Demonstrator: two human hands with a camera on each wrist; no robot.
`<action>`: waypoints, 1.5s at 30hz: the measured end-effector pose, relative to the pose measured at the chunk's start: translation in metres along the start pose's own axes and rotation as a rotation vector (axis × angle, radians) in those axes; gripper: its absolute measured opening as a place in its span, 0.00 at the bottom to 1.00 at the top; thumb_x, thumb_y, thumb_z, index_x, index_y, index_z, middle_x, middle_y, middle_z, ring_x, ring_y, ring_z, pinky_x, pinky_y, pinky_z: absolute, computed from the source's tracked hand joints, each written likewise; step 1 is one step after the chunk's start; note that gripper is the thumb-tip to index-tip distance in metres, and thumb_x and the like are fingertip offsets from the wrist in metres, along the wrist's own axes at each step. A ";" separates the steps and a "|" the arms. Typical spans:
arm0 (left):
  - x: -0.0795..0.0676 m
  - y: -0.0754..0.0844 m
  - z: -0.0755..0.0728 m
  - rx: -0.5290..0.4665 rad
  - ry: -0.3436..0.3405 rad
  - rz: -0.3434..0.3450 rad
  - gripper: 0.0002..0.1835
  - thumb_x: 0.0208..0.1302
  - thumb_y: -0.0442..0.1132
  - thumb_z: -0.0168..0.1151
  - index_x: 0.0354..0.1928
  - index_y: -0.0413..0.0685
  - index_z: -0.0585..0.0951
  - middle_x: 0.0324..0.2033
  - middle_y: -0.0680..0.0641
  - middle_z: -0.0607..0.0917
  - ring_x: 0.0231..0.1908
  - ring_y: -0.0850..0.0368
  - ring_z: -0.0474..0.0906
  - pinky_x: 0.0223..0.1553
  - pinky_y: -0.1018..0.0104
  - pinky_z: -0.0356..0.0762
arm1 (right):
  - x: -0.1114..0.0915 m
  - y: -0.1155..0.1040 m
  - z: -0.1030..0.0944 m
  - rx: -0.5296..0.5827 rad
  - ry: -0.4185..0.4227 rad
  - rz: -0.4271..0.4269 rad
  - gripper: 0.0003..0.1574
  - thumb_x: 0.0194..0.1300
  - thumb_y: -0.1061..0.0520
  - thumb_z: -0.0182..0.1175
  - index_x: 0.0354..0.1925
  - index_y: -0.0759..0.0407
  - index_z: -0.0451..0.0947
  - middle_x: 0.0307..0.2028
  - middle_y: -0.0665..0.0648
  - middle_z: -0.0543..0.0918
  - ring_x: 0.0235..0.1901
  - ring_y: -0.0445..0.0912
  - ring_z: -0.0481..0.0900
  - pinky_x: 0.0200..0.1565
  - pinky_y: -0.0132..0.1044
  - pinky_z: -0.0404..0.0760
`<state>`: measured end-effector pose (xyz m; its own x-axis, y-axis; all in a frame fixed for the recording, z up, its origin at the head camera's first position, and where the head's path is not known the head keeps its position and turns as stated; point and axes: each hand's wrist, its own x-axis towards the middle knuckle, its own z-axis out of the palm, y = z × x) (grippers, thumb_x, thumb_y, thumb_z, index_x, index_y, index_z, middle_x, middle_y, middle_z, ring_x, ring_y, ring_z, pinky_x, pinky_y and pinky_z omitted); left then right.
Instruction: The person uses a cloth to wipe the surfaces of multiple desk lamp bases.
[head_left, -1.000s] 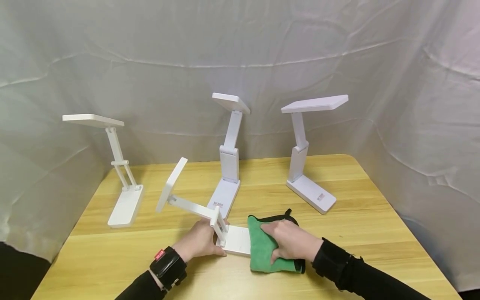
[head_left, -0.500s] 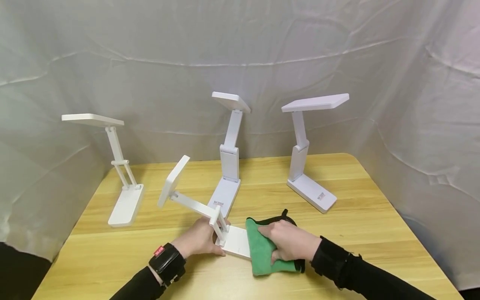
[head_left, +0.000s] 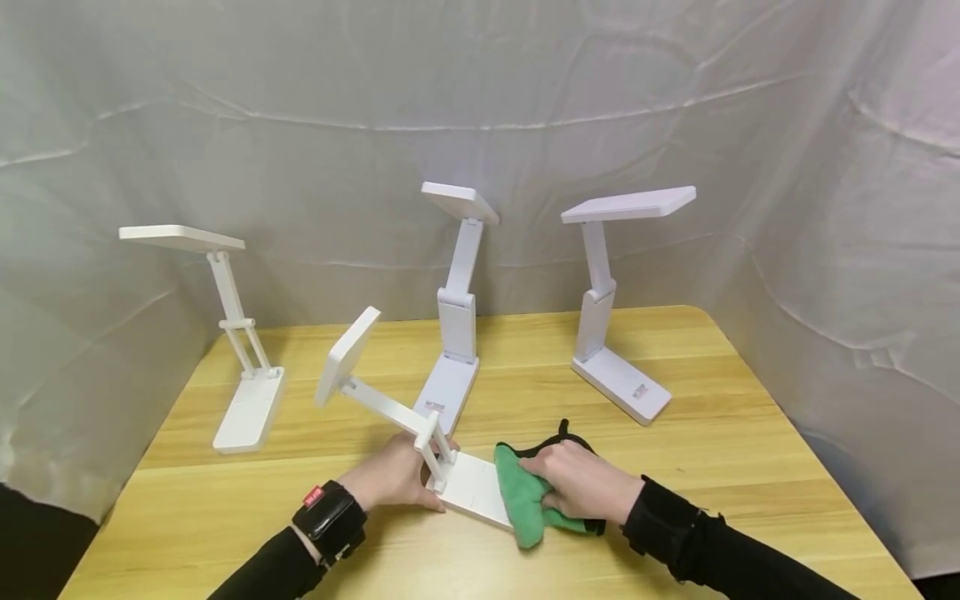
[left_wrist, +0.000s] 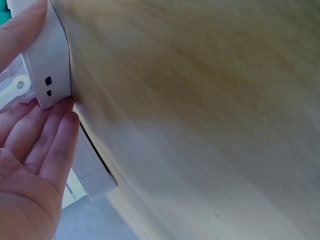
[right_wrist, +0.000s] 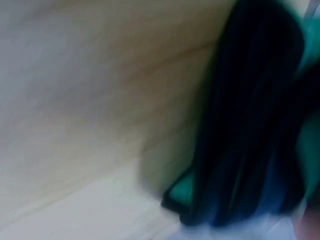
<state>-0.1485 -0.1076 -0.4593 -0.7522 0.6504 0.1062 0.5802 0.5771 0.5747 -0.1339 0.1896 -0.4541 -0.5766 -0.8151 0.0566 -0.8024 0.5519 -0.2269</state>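
A white folding desk lamp (head_left: 476,487) lies nearest to me, its base pointing right and its jointed arm leaning left. My left hand (head_left: 396,475) grips the hinge end of that base. In the left wrist view, the thumb is along one side and the fingers (left_wrist: 59,145) are at the end with two small ports. My right hand (head_left: 583,482) holds a green cloth (head_left: 521,493) with black edging over the base's right end, which it hides. Blurred dark folds of the cloth (right_wrist: 245,115) fill the right side of the right wrist view.
Three more white desk lamps stand unfolded: one at left (head_left: 251,408), one at back centre (head_left: 450,387) just behind the held lamp, and one at right (head_left: 621,383). The wooden table (head_left: 712,433) is backed by a grey-white curtain (head_left: 337,167).
The held lamp's base has turned slightly, its right end coming toward me, and its head has shifted a little right and up. The cloth's near edge has bunched around the base's end.
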 end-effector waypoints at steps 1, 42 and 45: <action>0.000 0.000 0.000 -0.006 -0.001 0.001 0.42 0.26 0.42 0.81 0.51 0.42 0.73 0.46 0.49 0.82 0.45 0.55 0.78 0.54 0.57 0.75 | 0.000 -0.001 0.001 0.020 -0.007 -0.001 0.41 0.48 0.43 0.71 0.55 0.64 0.74 0.43 0.55 0.83 0.43 0.41 0.80 0.44 0.37 0.81; 0.003 -0.011 -0.008 0.037 -0.088 0.080 0.38 0.28 0.45 0.80 0.49 0.48 0.76 0.50 0.50 0.81 0.49 0.54 0.75 0.54 0.57 0.75 | 0.001 -0.018 0.005 0.121 0.006 -0.009 0.50 0.48 0.37 0.68 0.60 0.69 0.70 0.51 0.61 0.81 0.50 0.46 0.78 0.50 0.39 0.80; 0.002 -0.013 -0.009 0.051 -0.099 0.064 0.39 0.29 0.46 0.80 0.52 0.48 0.78 0.49 0.50 0.81 0.49 0.54 0.74 0.53 0.57 0.75 | 0.000 -0.015 0.005 0.085 0.020 -0.014 0.38 0.49 0.49 0.72 0.55 0.67 0.75 0.43 0.56 0.85 0.42 0.40 0.81 0.43 0.35 0.81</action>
<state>-0.1601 -0.1181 -0.4590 -0.6802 0.7307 0.0587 0.6426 0.5558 0.5274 -0.1211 0.1800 -0.4555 -0.5688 -0.8186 0.0792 -0.7950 0.5226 -0.3080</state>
